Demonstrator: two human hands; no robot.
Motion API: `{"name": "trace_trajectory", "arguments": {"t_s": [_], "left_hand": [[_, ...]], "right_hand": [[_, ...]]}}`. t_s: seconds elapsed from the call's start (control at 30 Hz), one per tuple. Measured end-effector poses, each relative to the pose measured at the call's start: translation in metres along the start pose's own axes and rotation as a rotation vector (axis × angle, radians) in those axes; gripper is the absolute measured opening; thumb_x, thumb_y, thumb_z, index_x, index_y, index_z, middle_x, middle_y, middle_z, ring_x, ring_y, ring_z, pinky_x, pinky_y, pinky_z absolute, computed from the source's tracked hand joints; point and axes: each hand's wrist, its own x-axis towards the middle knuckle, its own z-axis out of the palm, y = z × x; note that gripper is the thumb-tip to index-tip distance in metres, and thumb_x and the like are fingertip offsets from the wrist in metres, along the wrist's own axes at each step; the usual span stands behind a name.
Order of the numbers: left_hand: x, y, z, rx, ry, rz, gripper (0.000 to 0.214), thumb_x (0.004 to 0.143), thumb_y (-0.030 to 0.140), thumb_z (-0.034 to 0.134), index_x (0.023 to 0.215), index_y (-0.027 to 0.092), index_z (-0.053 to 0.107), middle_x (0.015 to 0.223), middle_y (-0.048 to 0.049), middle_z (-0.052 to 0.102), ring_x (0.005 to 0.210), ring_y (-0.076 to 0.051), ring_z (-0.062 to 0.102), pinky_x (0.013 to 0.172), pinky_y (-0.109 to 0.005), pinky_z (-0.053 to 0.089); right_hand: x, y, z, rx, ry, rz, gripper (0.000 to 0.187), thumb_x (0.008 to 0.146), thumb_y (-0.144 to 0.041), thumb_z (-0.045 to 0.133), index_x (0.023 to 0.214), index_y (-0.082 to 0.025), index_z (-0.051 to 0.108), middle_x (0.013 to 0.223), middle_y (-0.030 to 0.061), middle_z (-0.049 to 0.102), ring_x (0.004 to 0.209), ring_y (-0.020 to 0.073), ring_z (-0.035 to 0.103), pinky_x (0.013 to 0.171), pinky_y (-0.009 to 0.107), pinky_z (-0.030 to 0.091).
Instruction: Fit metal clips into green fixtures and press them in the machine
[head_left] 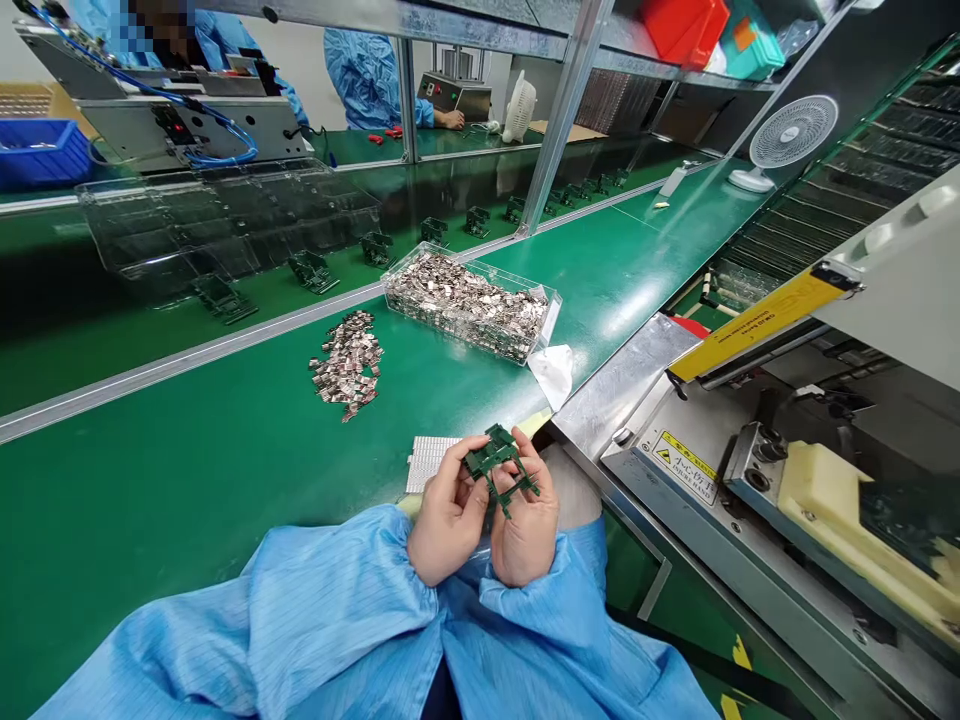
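Note:
Both of my hands hold one small dark green circuit board piece (496, 462) close to my body, over the near edge of the green bench. My left hand (447, 515) pinches its left side with thumb and fingers closed. My right hand (527, 520) grips its right side, fingers curled round the frame. Just behind my hands lies a small white perforated sheet (429, 460). A loose pile of small metal parts (347, 364) sits further out on the green mat (187, 470). My blue sleeves cover both forearms.
A clear tray (471, 303) full of metal parts stands past the pile, with a white wrapper (553, 372) beside it. A grey machine with a yellow bar (757, 322) fills the right. Green boards ride the conveyor (315, 270). Other workers in blue stand at the back.

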Motion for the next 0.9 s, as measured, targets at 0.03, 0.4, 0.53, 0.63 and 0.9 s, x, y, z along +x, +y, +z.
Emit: {"name": "trace_trajectory", "arguments": {"t_s": [0.03,0.4,0.53,0.63,0.9], "left_hand": [[0.0,0.001,0.0,-0.009,-0.001,-0.004,0.035,0.093,0.029,0.056,0.128,0.024,0.05,0.118,-0.0071,0.062,0.094,-0.016,0.063,0.08,-0.024,0.054],[0.007,0.018,-0.001,0.005,-0.102,-0.159,0.049,0.086,0.043,0.063,0.127,0.019,0.047,0.114,-0.0113,0.064,0.101,-0.023,0.064,0.087,-0.033,0.055],[-0.005,0.047,0.002,0.024,-0.415,-0.345,0.052,0.087,0.046,0.061,0.131,0.021,0.047,0.122,-0.0124,0.062,0.107,-0.025,0.065,0.091,-0.035,0.054],[0.013,0.074,0.008,0.095,-0.773,-0.444,0.061,0.088,0.045,0.06,0.143,0.029,0.037,0.115,-0.0087,0.066,0.097,-0.022,0.069,0.081,-0.032,0.058],[0.094,0.097,0.188,0.386,-1.027,0.483,0.064,0.081,0.036,0.071,0.136,0.016,0.047,0.14,-0.0171,0.053,0.131,-0.03,0.05,0.111,-0.044,0.04]], "right_hand": [[-0.001,-0.002,0.002,0.05,0.013,0.027,0.027,0.072,-0.034,0.079,0.072,-0.02,0.056,0.14,0.0078,0.049,0.116,0.027,0.055,0.095,0.044,0.047],[0.017,-0.045,-0.05,-0.296,-0.548,-0.273,0.073,0.085,-0.028,0.071,0.148,-0.034,0.034,0.154,0.0052,0.035,0.139,0.0272,0.034,0.11,0.043,0.034],[0.022,-0.089,-0.076,-0.457,-0.799,-0.461,0.075,0.076,-0.037,0.082,0.142,-0.027,0.047,0.133,0.0094,0.058,0.12,0.0265,0.055,0.104,0.038,0.042],[0.017,-0.12,-0.109,-0.445,-0.801,-0.51,0.079,0.066,-0.043,0.089,0.135,-0.027,0.054,0.116,0.0086,0.067,0.104,0.0251,0.064,0.093,0.036,0.05],[-0.02,-0.19,-0.257,-0.307,0.562,-0.758,0.061,0.072,-0.049,0.082,0.124,-0.026,0.059,0.127,0.0063,0.057,0.111,0.0233,0.059,0.092,0.037,0.052]]}}
